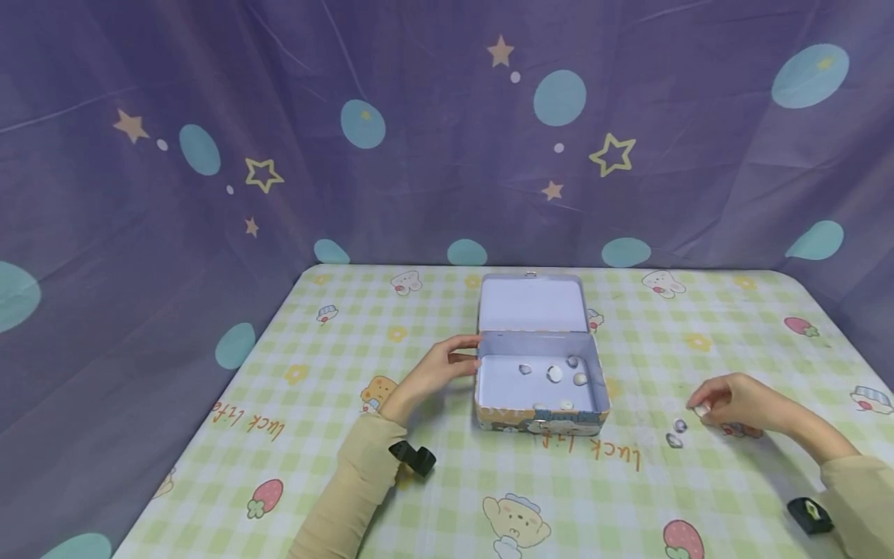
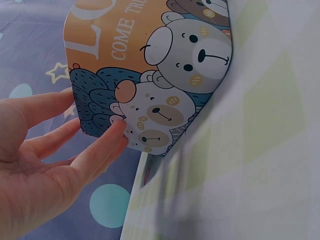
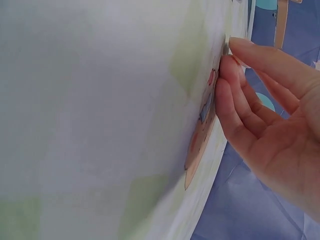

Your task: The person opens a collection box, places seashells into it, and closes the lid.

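Note:
A tin box (image 1: pixel 542 423) stands on the table with its lid (image 1: pixel 532 304) tilted back. Several small, pale, pebble-like pieces (image 1: pixel 554 374) lie inside. My left hand (image 1: pixel 440 366) is at the box's left side, its extended fingers touching the wall. Bears are printed on that wall (image 2: pixel 172 75) in the left wrist view. To the right, my right hand (image 1: pixel 750 400) pinches a whitish pebble-like piece (image 1: pixel 701 411) low over the tablecloth. Fingers mostly hide it in the right wrist view. Two greyish pieces (image 1: pixel 680 425) lie just left of these fingertips.
A green-and-white checked tablecloth (image 1: pixel 335 466) with printed cartoons covers the table. Behind it hangs a purple curtain (image 1: pixel 433 70) with stars and blue spots. Each sleeve carries a small black device, one at the left wrist (image 1: pixel 414 458) and another at the right (image 1: pixel 810 515).

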{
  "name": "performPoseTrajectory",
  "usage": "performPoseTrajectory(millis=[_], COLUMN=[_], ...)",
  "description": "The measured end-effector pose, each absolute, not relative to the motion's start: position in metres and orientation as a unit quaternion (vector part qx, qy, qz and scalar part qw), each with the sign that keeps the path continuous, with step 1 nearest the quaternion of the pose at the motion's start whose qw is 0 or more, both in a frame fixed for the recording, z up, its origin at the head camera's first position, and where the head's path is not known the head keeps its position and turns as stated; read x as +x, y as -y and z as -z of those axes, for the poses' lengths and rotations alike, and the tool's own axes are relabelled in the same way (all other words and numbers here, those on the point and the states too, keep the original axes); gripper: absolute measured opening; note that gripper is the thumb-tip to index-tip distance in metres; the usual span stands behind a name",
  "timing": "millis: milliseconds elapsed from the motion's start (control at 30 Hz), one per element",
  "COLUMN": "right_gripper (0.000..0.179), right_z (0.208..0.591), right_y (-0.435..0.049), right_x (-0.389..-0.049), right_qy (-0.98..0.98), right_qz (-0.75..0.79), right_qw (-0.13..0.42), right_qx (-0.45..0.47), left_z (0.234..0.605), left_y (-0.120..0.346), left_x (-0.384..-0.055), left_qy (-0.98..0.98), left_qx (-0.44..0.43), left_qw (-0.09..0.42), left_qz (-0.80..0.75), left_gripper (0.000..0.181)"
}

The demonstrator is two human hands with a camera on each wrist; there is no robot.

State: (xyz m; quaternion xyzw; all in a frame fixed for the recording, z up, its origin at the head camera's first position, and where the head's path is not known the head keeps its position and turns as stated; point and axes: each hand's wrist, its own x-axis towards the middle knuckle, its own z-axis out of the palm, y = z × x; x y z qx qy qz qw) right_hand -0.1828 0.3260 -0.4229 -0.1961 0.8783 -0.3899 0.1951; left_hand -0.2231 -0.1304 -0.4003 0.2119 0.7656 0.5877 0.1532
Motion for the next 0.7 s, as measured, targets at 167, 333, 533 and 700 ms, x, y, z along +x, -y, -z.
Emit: performPoseTrajectory(millis=[167, 333, 533, 700], right_gripper=[0.019, 0.018, 0.024, 0.023], right_z=[0.422, 0.419, 0.410, 0.404], right_y=[-0.324, -0.317, -0.306, -0.298], right_x=[-0.186, -0.189, -0.189, -0.189], right_qy=[-0.882, -0.892, -0.902, -0.902], right_qz=[0.387, 0.375, 0.372, 0.369], right_qw=[0.161, 0.131, 0.131, 0.100], right_qx=[-0.214, -0.215, -0.177, -0.199], left_z=[0.401, 0.401, 0.403, 0.404], left_y=[0.130, 0.130, 0.131, 0.131], left_x=[-0.224, -0.224, -0.224, -0.225], left_qy=[-0.765, -0.766, -0.767, -0.766], left_qx=[0.213, 0.210, 0.208, 0.212], left_qw=[0.156, 0.156, 0.152, 0.151], left_qz=[-0.587, -0.587, -0.587, -0.588], left_gripper=[0.048, 0.048, 0.048, 0.047])
